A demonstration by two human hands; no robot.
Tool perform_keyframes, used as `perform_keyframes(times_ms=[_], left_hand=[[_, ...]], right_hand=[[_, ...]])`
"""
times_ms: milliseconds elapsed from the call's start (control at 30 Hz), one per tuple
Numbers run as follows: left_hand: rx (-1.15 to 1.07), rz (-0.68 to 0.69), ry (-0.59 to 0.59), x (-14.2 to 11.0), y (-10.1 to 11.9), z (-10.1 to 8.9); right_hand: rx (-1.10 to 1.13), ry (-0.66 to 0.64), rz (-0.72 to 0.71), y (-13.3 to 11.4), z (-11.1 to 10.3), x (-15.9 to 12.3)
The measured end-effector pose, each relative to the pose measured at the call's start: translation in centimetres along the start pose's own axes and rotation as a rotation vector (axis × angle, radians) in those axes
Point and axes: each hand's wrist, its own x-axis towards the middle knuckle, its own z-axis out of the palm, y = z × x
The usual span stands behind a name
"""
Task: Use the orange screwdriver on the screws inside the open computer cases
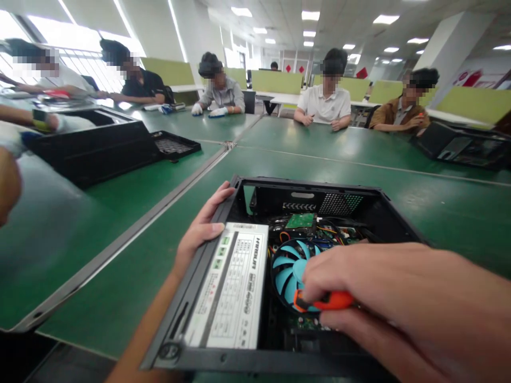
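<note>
An open computer case [202,230] lies on its side before me. My left hand [203,223] grips its left edge, with the thumb over the rim beside the labelled power supply [239,282]. My right hand [383,287] is closed around an orange-and-black handled tool [335,300] above the inside of the case. Its working end is hidden, so I cannot tell its exact kind. Just beyond the fingers sits a blue-bladed fan [285,266], partly covered by them. A green circuit board [300,221] and several cables show behind the fan.
The case rests on a green table [191,298] with a metal seam [131,229] on the left. Another black case [96,143] and a panel [175,144] stand at left, near a co-worker's arm. A third case [463,143] is at right. Several people sit across.
</note>
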Motion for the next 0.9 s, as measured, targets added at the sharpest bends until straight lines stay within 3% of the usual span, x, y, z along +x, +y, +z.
perform_keyframes(times_ms=[133, 300, 467, 733, 800, 900], left_hand=[[0.028, 0.015, -0.024, 0.2, -0.5, -0.8], [0.053, 0.051, -0.076, 0.4, -0.8, -1.4], [0.048, 0.054, -0.103, 0.7, -1.3, -1.8], [0.036, 0.064, -0.085, 0.5, -1.2, -1.6], [0.030, 0.067, -0.085, 0.6, -1.3, -1.6], [0.027, 0.066, -0.079, 0.5, -1.2, -1.3]], right_hand=[[0.017, -0.109, -0.060, -2.5, 0.9, 4.0], [0.003, -0.147, -0.002, -1.7, 2.4, 3.9], [0.037, -0.185, 0.064, -1.8, 2.5, 4.1], [-0.030, -0.045, -0.014, -1.0, 3.7, 4.4], [0.022, -0.098, 0.025, -1.4, 3.3, 4.2], [0.065, -0.107, 0.056, -2.1, 1.1, 4.0]])
